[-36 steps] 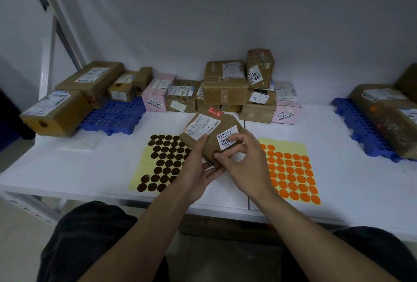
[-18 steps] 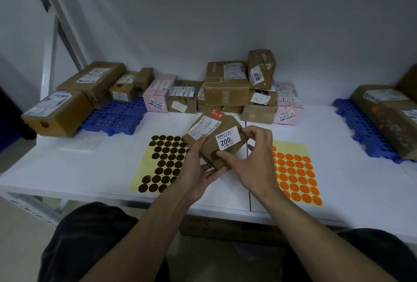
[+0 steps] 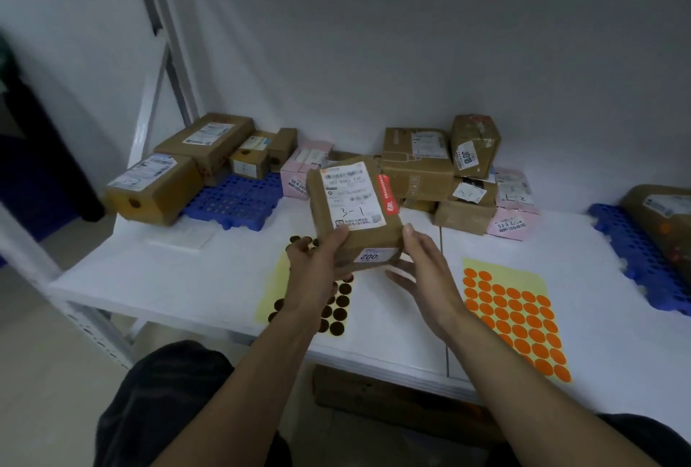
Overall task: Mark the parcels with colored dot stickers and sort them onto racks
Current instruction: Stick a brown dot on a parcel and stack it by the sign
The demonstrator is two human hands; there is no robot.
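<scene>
Holding the parcel [image 3: 355, 216] face-up, I am reading its label [image 3: 351, 197], presumably to choose a sticker colour. My left hand [image 3: 318, 268] is gripping the near left corner. My right hand [image 3: 422, 272], fingers loose, is steadying the right edge.

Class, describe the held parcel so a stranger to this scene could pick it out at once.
Start at the white table, then find the brown dot sheet left of the orange dot sheet. Just above the brown one, the left hand grips a brown parcel. Unlike the parcels stacked by the wall, it is held up, and its label bears a handwritten 3-1.
</scene>
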